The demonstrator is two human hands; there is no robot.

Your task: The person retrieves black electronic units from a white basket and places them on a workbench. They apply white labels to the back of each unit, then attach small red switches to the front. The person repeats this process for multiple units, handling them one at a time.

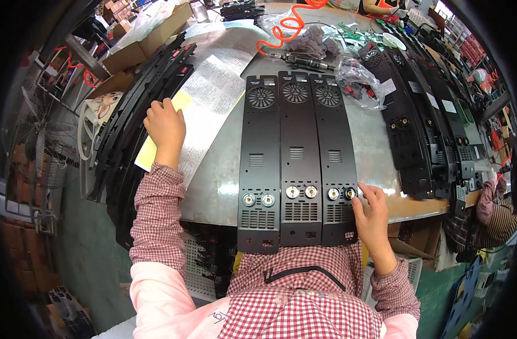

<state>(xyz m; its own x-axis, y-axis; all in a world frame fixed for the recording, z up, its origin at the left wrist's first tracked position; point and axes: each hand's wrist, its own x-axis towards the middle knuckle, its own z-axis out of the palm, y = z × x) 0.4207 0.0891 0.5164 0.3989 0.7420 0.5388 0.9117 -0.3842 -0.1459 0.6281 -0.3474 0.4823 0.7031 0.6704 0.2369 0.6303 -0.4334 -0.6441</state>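
1. Three black panels (297, 158): long perforated metal plates, each with a round fan grille at the far end and two terminals near the near end. They lie side by side, touching, in the middle of the grey round table (213, 186), near ends overhanging its edge.
2. Right hand (371, 217): open, fingers spread, fingertips resting on the near right edge of the rightmost panel; it grasps nothing.
3. Left hand (165, 129): loosely curled, pressed on the label sheets (213, 96) with yellow backing (148, 152); whether it pinches a label cannot be told.
4. Step, as judged: picking a label for the panels; next calls for peeling one free and carrying it over.
5. Surrounds: stacked black panels (134, 124) at left, another row (416, 124) at right, an orange coiled hose (284, 25) and a power screwdriver (303, 60) beyond.
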